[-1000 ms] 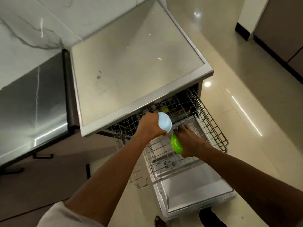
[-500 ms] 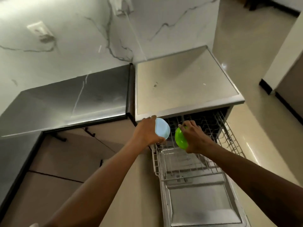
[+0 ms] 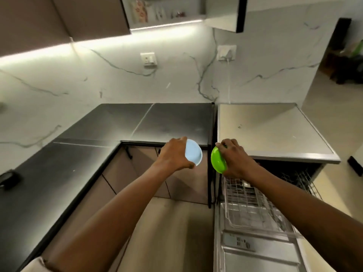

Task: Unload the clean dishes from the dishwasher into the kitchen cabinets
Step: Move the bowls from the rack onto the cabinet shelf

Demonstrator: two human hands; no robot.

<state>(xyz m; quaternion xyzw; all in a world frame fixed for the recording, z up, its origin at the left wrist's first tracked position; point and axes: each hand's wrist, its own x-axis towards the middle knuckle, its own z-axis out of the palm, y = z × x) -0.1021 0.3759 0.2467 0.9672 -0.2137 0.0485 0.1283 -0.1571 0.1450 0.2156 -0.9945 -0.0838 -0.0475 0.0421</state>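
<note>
Fingers (image 3: 228, 144) of the right hand (image 3: 236, 160) are wrapped around a green bowl (image 3: 217, 160); a blue bowl (image 3: 193, 155) is held by the left hand (image 3: 173, 154), above the open dishwasher (image 3: 255, 213).

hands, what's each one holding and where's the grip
The left hand holds a pale blue bowl by its rim. The right hand holds a green bowl, fingers over its rim and back.

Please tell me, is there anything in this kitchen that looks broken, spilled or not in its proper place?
Nothing stands out. The left hand holds a pale blue bowl, the right hand a green bowl. The dishwasher rack is pulled out, normal for unloading.
</note>
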